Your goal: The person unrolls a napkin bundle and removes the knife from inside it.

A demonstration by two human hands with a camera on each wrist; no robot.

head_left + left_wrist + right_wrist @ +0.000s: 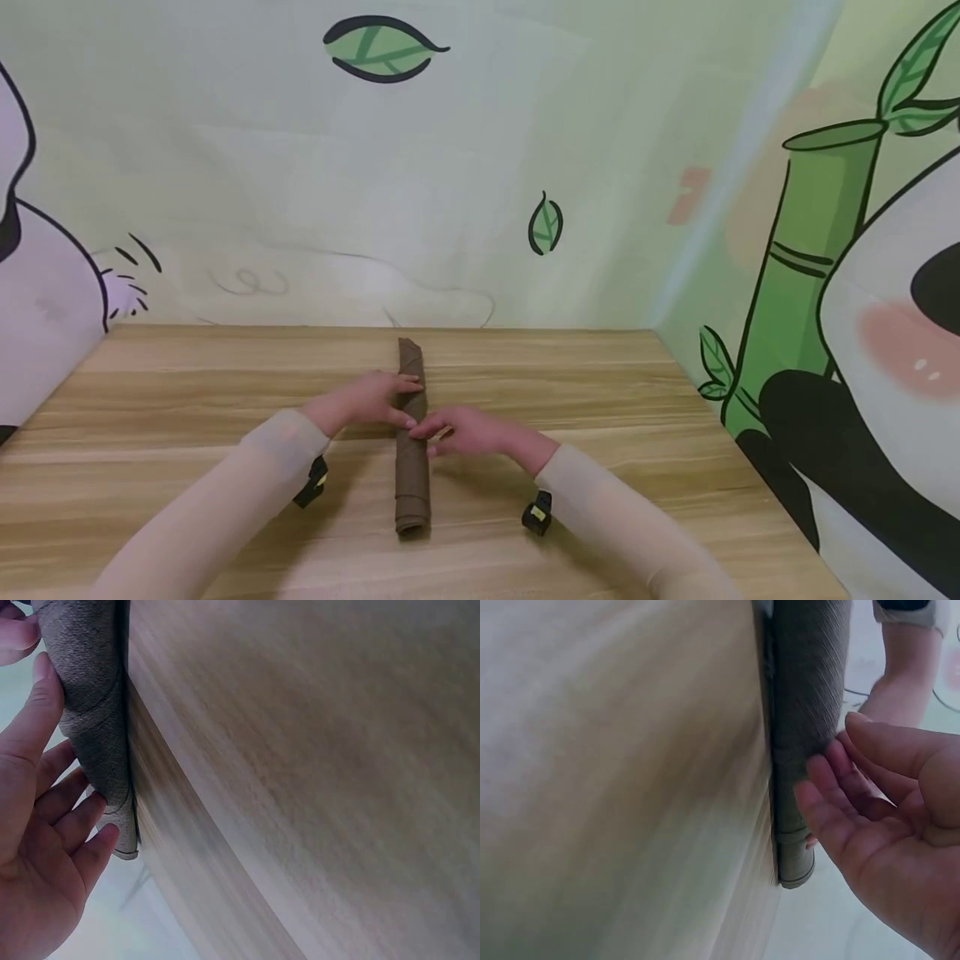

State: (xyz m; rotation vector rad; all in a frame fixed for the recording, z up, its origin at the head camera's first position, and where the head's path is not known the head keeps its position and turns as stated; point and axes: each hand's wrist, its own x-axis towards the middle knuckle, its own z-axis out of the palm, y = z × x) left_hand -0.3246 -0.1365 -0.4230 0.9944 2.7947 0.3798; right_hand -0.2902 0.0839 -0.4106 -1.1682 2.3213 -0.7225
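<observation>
Brown cloth roll [412, 473] | left hand [366, 398]: fingers parted, loosely bent, tips touching its left side | right hand [471, 431]: fingers loosely curved, tips touching its right side | roll lies lengthwise on wooden table [585, 383], between both forearms | leaf-painted wall [465, 167] behind

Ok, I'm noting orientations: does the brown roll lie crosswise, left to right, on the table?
No, the head view shows the brown roll lying front to back on the wooden table, one end toward the wall.
</observation>
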